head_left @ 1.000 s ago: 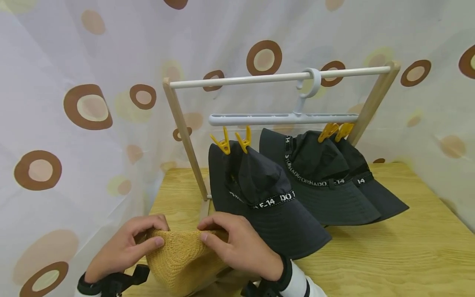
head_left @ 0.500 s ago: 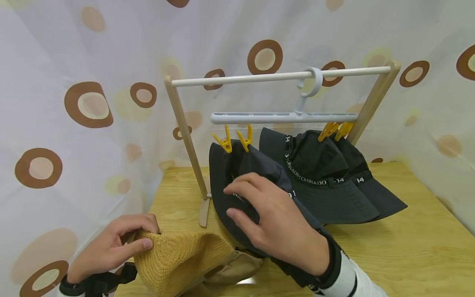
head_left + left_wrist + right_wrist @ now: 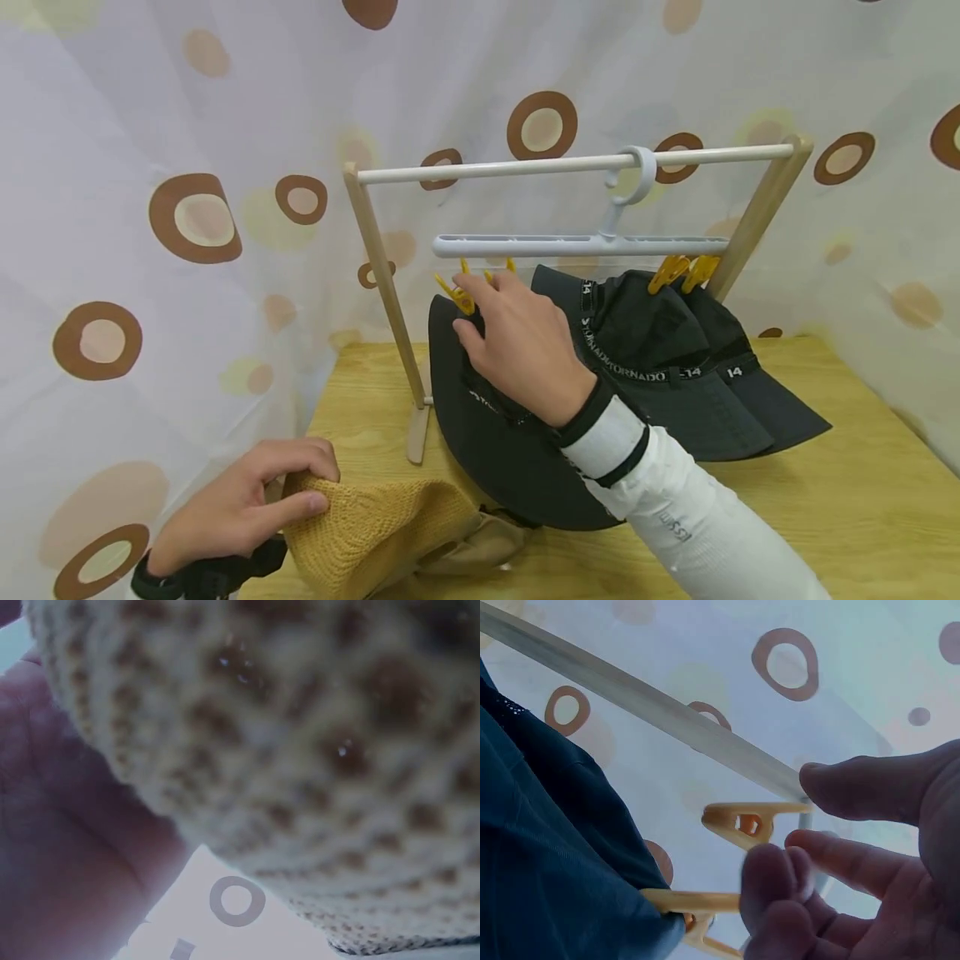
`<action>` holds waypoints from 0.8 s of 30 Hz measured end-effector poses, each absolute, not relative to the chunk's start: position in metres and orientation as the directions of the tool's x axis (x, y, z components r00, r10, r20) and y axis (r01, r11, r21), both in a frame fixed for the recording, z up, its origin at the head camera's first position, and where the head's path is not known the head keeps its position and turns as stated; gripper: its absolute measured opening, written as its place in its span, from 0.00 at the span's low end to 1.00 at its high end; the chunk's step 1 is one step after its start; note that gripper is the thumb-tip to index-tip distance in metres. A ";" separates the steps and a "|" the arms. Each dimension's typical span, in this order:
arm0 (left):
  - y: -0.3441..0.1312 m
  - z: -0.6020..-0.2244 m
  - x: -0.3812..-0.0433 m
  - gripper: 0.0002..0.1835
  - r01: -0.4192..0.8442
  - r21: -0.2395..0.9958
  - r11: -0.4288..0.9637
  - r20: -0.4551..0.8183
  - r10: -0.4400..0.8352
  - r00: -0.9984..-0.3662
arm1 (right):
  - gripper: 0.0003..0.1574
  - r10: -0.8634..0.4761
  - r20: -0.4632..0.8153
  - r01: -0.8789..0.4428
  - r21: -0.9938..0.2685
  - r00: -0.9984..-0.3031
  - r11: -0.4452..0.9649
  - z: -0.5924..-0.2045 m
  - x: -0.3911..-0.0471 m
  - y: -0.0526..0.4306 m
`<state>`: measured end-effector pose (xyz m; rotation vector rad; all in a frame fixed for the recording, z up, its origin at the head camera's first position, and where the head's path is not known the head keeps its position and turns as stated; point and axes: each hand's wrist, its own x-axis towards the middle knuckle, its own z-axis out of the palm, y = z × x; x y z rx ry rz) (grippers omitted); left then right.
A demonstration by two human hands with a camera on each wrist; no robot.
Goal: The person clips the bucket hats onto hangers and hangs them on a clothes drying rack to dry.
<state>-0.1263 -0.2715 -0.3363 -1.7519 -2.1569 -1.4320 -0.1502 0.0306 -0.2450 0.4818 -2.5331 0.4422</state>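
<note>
My left hand (image 3: 243, 504) pinches the edge of a yellow knitted hat (image 3: 360, 525) between thumb and fingers at the front left. In the left wrist view the coarse knit (image 3: 300, 750) fills most of the picture beside the palm (image 3: 67, 825). My right hand (image 3: 525, 342), thumb and fingers apart, reaches over the left dark bucket hat (image 3: 495, 467) to its yellow clips (image 3: 459, 296). The right wrist view shows one clip (image 3: 739, 823) between thumb and fingers without their closing on it. Another clip (image 3: 690, 901) bites the hat's fabric near the fingertips.
A white hanger (image 3: 570, 245) hangs from the rod (image 3: 487, 170) of a wooden-legged rack. Further right, another dark bucket hat (image 3: 697, 400) hangs from two yellow clips (image 3: 684, 273). Khaki fabric (image 3: 472, 546) lies below the knitted hat on the wooden table (image 3: 862, 492).
My right hand has let go of the knitted hat and moved up and forward to the clips of the left bucket hat. The left hand keeps its pinch.
</note>
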 end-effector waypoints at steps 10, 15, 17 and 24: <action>-0.262 -0.332 -0.127 0.20 0.761 0.646 0.051 0.452 0.778 -0.436 | 0.18 -0.178 0.609 -0.385 -0.226 -0.773 0.895 -0.258 -0.164 0.025; -0.256 -0.327 -0.131 0.19 0.766 0.636 0.095 0.417 0.793 -0.445 | 0.19 -0.148 0.629 -0.405 -0.287 -0.763 0.868 -0.275 -0.167 0.027; -0.252 -0.324 -0.133 0.18 0.773 0.627 0.101 0.408 0.802 -0.436 | 0.18 -0.133 0.650 -0.420 -0.309 -0.748 0.853 -0.281 -0.167 0.028; -0.241 -0.296 -0.143 0.17 0.823 0.563 0.073 0.390 0.855 -0.342 | 0.12 -0.097 0.728 -0.509 -0.371 -0.678 0.777 -0.295 -0.168 0.032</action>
